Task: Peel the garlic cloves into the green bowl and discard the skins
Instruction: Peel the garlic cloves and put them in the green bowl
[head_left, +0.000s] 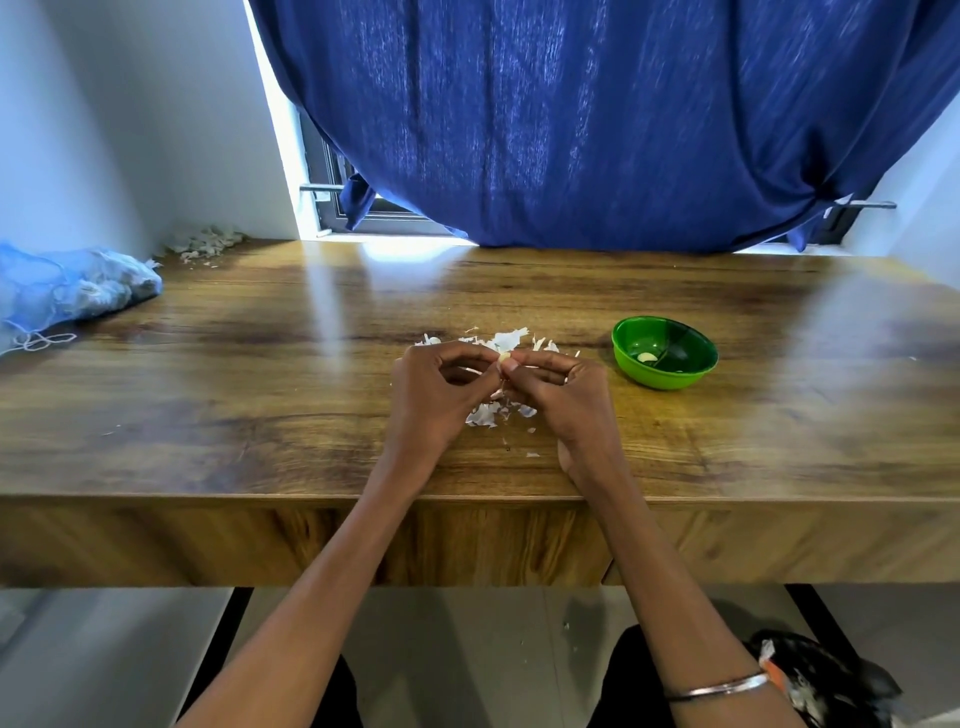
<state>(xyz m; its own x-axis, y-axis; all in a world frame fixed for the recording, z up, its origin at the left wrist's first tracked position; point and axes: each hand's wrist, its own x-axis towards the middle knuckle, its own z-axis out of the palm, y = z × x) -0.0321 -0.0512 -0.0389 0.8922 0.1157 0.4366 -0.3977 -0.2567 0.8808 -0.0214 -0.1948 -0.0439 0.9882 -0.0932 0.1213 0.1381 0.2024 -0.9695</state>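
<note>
Fingers of both hands pinch a garlic clove (504, 357), hiding most of it above scattered skins (483, 415).

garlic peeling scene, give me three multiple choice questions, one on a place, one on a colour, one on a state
1. Where is the bowl relative to the hands?
A. to their right
B. to their left
C. under them

2. What colour is the curtain?
A. red
B. blue
C. white

3. What is the garlic clove doing?
A. lying in the bowl
B. lying alone on the table
C. pinched between both hands

Answers: 1 A, it sits right of the right hand. 2 B, deep blue cloth. 3 C, left hand and right hand fingertips meet on it.
</note>
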